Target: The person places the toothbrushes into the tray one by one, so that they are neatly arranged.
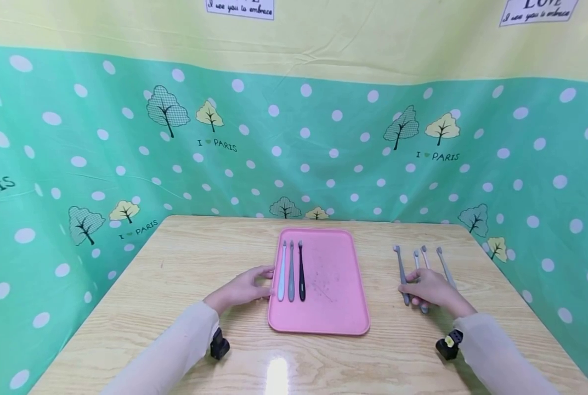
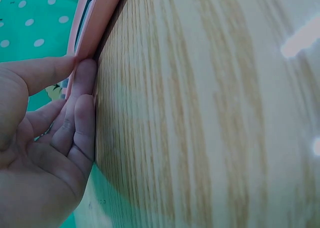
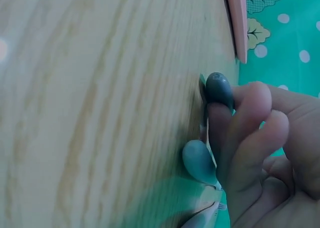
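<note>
While the left hand [image 1: 244,286] pinches a pink tray [image 1: 337,319] by its rim, the right hand [image 1: 432,286] holds a grey toothbrush [image 1: 401,269] between thumb and fingers, right of the tray — crowded fingers could drag a neighbouring brush [image 1: 417,262]; a tug leftward could shift three brushes [image 1: 291,272] inside.

Bright light reaches me, with white glare [image 1: 277,376] toward the near side of the table [image 1: 200,247]; my wrist views look dimmer.
</note>
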Demonstrator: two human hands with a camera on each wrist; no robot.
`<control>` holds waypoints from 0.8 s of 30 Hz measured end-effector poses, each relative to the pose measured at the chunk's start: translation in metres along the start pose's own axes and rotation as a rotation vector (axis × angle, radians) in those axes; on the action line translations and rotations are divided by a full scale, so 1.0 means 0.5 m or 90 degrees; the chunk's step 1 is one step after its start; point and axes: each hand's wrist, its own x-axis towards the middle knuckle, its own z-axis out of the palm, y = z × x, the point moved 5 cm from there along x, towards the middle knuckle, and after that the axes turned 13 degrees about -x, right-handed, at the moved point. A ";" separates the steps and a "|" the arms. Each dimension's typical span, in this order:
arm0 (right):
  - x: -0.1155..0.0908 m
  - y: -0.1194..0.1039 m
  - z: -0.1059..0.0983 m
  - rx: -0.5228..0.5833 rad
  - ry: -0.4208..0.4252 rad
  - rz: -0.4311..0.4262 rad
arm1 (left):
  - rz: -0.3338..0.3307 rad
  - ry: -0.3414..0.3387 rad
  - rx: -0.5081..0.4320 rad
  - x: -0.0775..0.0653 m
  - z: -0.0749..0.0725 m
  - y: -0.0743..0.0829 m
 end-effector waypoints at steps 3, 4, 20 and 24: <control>0.002 -0.001 0.003 0.020 -0.009 0.011 | 0.003 -0.004 0.001 0.001 -0.001 -0.001; 0.002 -0.001 0.003 0.026 -0.012 0.017 | -0.001 0.000 -0.002 0.001 -0.001 -0.002; 0.006 -0.011 -0.003 0.072 -0.018 -0.019 | -0.005 0.011 -0.015 0.000 -0.002 -0.001; 0.007 -0.018 -0.003 0.068 -0.014 -0.032 | -0.012 0.009 -0.016 0.001 -0.002 -0.002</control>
